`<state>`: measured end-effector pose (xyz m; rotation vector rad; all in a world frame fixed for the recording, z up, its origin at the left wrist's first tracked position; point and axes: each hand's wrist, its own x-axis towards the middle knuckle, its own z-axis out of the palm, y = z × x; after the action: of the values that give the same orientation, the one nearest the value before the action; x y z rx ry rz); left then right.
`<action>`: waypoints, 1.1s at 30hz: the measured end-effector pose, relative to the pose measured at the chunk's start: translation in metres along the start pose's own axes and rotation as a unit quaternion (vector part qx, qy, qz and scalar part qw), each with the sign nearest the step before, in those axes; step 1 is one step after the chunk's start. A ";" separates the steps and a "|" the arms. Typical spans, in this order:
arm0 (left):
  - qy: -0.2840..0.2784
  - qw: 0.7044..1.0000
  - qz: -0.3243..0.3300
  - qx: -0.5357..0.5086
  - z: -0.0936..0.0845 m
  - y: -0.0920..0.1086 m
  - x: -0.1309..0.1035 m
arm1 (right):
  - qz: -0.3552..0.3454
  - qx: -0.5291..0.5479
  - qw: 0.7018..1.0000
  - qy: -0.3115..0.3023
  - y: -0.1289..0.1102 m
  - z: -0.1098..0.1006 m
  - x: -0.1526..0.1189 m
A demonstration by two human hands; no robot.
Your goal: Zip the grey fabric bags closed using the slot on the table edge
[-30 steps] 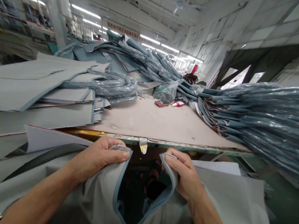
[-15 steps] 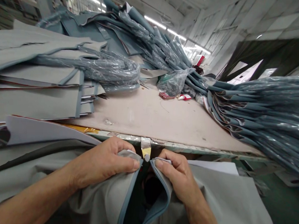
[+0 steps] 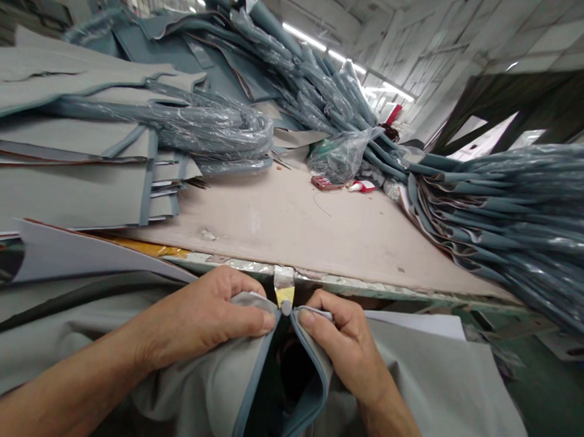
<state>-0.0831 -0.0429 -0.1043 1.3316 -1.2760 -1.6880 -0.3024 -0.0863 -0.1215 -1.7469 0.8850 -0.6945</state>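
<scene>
A large grey fabric piece [image 3: 227, 379] with blue-bound edges hangs below the table's front edge. My left hand [image 3: 221, 313] pinches its left bound edge between thumb and fingers. On the other side, my right hand [image 3: 339, 333] pinches the right bound edge. Between the two hands the edges part downward into a dark gap, their upper ends close to a small metal fitting [image 3: 286, 305] at the table edge. A strip of clear and yellow tape [image 3: 284, 284] lies just above that fitting.
Stacked grey panels [image 3: 61, 191] and plastic-wrapped blue bundles [image 3: 218, 128] lie on the left of the beige table [image 3: 291, 225]. More wrapped blue pieces [image 3: 534, 220] spread over the right. A red box [image 3: 326, 183] and a small red-and-white bottle [image 3: 362, 186] sit toward the back.
My right hand has moved slightly left with its fabric edge, and the gap between the two edges is a little narrower at the top. Both hands keep their pinch.
</scene>
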 end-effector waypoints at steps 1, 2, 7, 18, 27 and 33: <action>0.001 1.000 0.000 -0.002 0.000 0.000 0.000 | -0.001 0.001 1.000 0.002 0.000 0.000 0.000; 0.001 1.000 0.002 -0.003 0.001 0.000 0.000 | -0.002 0.004 1.000 0.003 -0.001 0.000 0.000; 0.009 1.000 0.004 -0.018 0.001 0.001 0.002 | 0.008 0.013 1.000 0.005 -0.002 0.002 0.000; 0.013 1.000 0.011 -0.006 0.001 -0.001 0.004 | 0.009 0.027 0.999 0.015 -0.003 0.005 0.007; 0.028 0.999 0.022 -0.005 0.002 -0.007 0.010 | 0.009 0.040 0.999 0.023 -0.003 0.007 0.007; 0.048 0.998 0.024 0.010 0.005 -0.003 0.010 | -0.003 0.050 0.998 0.045 -0.003 0.012 0.004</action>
<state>-0.0907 -0.0496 -0.1110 1.3661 -1.2631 -1.5628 -0.2898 -0.0830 -0.1224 -1.6411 0.8908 -0.8141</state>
